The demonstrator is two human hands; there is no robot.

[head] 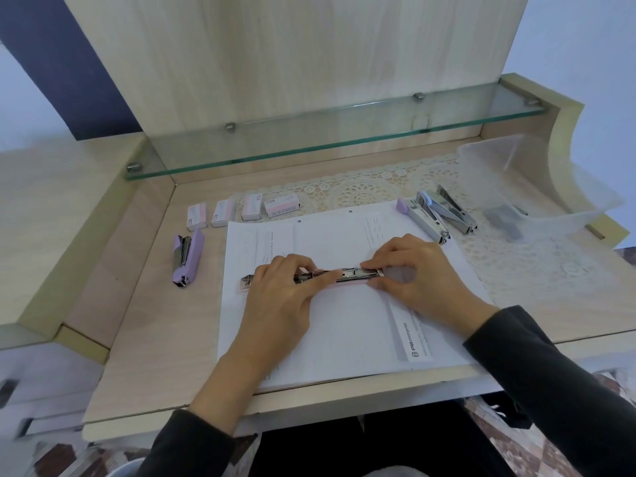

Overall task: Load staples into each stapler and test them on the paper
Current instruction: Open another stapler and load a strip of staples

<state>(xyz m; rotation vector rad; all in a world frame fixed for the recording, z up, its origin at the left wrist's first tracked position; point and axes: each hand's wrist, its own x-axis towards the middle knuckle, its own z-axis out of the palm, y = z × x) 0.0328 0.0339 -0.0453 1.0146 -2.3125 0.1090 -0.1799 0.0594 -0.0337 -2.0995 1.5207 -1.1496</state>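
Head cam: the pink stapler (347, 275) is flipped open flat mid-paper (344, 339), long axis running left-right and rail facing up, I'd guess so a strip can drop in. The left hand (285, 290) grips its left half to pin it down. The right hand (413, 266) pinches the right end. Staple boxes (253, 206) sit just past the paper's far edge.

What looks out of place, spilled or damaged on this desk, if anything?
Nothing looks spilled or damaged. The pink stapler, held by the left hand and right hand, lies opened out flat on the paper; two staplers at the far right lie open as well. That fits loading staples.
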